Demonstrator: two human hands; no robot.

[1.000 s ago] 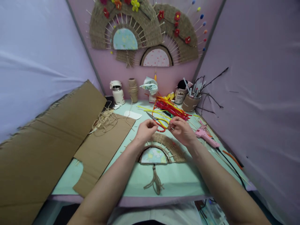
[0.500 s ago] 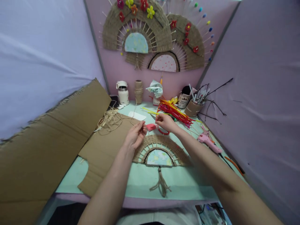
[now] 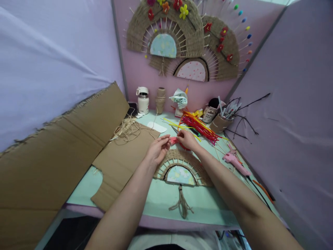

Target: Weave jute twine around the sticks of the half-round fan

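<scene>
My left hand (image 3: 159, 149) is closed in a pinch above the top edge of a woven twine fan (image 3: 179, 156). Opposite it, my right hand (image 3: 187, 139) pinches with its fingertips pointing left. What either hand holds is too small or hidden to make out. Between and just behind the fingertips shows a small pinkish-red piece (image 3: 173, 140). Red-handled scissors (image 3: 174, 129) lie partly under my right hand. The fan has a pale blue patterned half-circle (image 3: 180, 174) with a dark rim, and a twine tassel (image 3: 181, 205) hangs toward the table's front edge.
Cardboard sheets (image 3: 122, 158) and loose twine (image 3: 127, 130) lie left. Behind stand a white bottle (image 3: 143, 100), a twine spool (image 3: 160, 100) and a pot of sticks (image 3: 221, 122). Red and yellow fuzzy stems (image 3: 199, 125) and a pink glue gun (image 3: 236, 163) are at right. Finished fans (image 3: 191, 38) hang behind.
My right hand has come down and left, closer to my left hand. The whole view has shifted, so the scene sits further right.
</scene>
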